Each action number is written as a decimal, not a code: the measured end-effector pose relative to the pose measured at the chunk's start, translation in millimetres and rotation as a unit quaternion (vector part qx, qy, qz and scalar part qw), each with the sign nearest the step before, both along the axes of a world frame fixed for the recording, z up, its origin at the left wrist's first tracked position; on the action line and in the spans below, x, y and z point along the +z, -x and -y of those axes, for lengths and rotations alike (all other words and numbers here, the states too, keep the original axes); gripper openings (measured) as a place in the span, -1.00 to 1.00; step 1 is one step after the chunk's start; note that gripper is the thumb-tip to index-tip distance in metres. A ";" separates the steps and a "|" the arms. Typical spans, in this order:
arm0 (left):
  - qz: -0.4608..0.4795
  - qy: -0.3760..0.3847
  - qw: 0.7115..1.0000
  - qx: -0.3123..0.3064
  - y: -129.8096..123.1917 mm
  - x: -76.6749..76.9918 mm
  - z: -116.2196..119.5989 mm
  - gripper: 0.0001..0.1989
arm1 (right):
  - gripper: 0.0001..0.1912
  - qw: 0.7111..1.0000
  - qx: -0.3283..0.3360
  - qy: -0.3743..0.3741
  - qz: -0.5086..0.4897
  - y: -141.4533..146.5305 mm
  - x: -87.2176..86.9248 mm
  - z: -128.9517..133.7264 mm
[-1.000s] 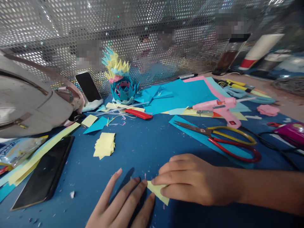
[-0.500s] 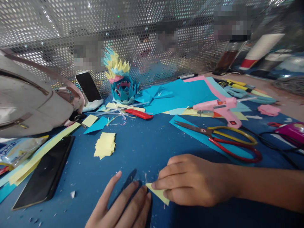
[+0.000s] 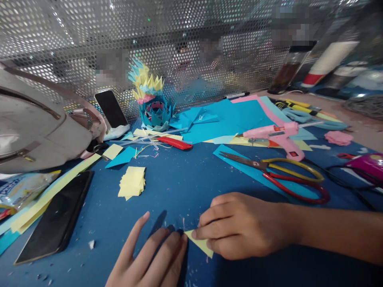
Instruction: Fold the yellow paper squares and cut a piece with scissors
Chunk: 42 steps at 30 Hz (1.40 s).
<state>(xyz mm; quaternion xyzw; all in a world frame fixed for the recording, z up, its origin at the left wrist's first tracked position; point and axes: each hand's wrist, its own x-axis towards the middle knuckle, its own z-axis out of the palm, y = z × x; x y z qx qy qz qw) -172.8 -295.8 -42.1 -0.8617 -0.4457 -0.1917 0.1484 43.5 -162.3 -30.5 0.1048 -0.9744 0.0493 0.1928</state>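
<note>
A small yellow paper triangle [image 3: 200, 244] lies on the blue tabletop in front of me, its right part hidden under my fingers. My right hand [image 3: 242, 226] grips it, fingers bent and pressed together over its edge. My left hand [image 3: 151, 259] is beside the paper's left corner, fingertips down near or on that corner and little finger stretched away; its thumb is out of sight. A stack of yellow paper squares [image 3: 132, 182] sits beyond my left hand. Large scissors [image 3: 260, 164] with yellow and red handles rest on a blue paper strip beyond my right hand.
A pink glue gun [image 3: 278, 135] and a red cutter [image 3: 175, 143] lie farther back. Behind stand a spiky folded-paper model [image 3: 152, 99] and a propped phone [image 3: 111, 108]. At left are a dark tablet or phone [image 3: 56, 219] and a pale bag [image 3: 36, 119]. A perforated metal screen [image 3: 179, 24] bounds the table.
My left hand has shifted slightly left, its little finger lifting a bit. My right hand and the yellow triangle stay almost where they were.
</note>
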 end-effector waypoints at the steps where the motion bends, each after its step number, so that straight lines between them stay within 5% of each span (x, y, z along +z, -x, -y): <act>1: -0.001 0.001 1.000 -0.001 0.2 0.2 -0.2 -0.68 | -0.77 1.000 0.000 -0.001 0.001 0.0 -0.3 -0.1; 24: 0.001 -0.003 1.000 -0.001 1.0 3.3 0.7 -0.67 | -0.74 1.000 0.013 0.007 0.019 0.2 2.0 -2.9; 42: 0.003 -0.026 1.000 0.002 1.8 -8.1 -1.3 -0.70 | -0.75 1.000 0.018 -0.001 0.005 0.4 1.9 -2.5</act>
